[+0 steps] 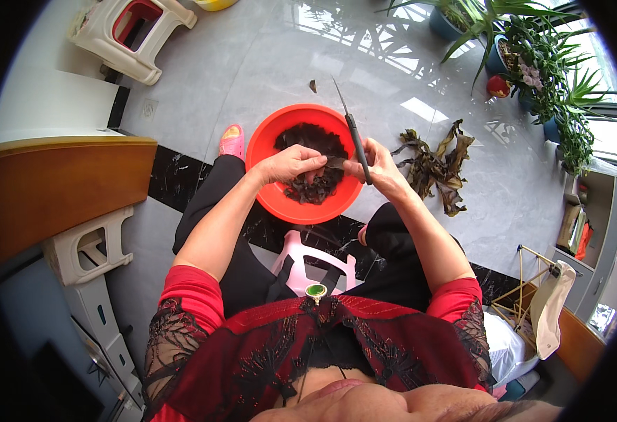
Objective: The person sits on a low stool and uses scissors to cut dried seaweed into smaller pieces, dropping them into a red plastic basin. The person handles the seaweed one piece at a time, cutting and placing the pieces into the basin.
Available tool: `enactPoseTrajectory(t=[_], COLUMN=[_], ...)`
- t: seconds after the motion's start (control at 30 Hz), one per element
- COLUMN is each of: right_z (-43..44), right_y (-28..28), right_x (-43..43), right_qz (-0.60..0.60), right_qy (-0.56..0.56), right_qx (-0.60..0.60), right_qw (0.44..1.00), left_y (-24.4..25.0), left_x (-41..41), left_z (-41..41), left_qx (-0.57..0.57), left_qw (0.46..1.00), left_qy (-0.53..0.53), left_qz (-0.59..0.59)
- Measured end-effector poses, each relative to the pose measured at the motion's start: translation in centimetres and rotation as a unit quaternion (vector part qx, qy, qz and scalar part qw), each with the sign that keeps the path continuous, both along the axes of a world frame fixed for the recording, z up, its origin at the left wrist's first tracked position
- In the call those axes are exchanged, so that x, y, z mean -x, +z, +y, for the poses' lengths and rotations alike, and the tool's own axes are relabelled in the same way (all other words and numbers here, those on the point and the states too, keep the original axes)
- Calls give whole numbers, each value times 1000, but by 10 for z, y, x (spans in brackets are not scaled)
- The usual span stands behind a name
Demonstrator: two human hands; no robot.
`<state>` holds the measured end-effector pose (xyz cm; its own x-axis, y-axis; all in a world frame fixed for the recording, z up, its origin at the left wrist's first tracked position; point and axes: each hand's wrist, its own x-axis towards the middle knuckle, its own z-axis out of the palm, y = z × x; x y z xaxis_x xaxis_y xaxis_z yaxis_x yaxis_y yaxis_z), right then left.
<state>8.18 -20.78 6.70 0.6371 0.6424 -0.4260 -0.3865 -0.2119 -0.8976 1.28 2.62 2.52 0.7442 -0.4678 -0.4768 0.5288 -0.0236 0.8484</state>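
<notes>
A red plastic basin (260,145) stands on the floor before me, with dark cut pieces of what looks like kelp (308,138) in it. Above the basin, my left hand (289,163) pinches one end of a dark strip (335,162). My right hand (385,171) has its thumb and a finger at the strip's other end. Lying in that same right hand is a knife (358,141) with a black handle, its thin blade pointing away from me. To the right of the basin, a heap of brown-green, wrinkled kelp-like fronds (438,166) rests on the tiles.
A small dark scrap (312,86) lies beyond the basin. Between my legs is a pink plastic stool (308,248). White stools (150,47) stand at the left, near a wooden panel (71,184). Potted plants (540,79) line the window, and a folding chair (548,311) is at right.
</notes>
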Motion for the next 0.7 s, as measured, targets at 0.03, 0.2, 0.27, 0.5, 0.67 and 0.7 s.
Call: enactPoseTrajectory(t=[0.03, 0.2, 0.27, 0.5, 0.67, 0.7], right_z=[1, -3, -8, 4, 8, 7], right_y=[-1, -28, -34, -13, -9, -12], right_x=[1, 2, 2, 31, 38, 38], right_qz=[-16, -196, -219, -60, 19, 20], right_qy=[-28, -60, -25, 113, 116, 112], right_qx=[32, 163, 189, 152, 100, 93], right_qw=[999, 965, 957, 980, 988, 989], left_y=[0, -16, -21, -31, -30, -27], left_x=[0, -4, -7, -7, -3, -2], left_z=[1, 15, 19, 25, 16, 11], left_qx=[-27, -138, -157, -170, -181, -174], left_qw=[1000, 956, 927, 894, 908, 912], left_qy=[-7, 238, 322, 399, 365, 361], left_qz=[-6, -107, -110, -114, -96, -93])
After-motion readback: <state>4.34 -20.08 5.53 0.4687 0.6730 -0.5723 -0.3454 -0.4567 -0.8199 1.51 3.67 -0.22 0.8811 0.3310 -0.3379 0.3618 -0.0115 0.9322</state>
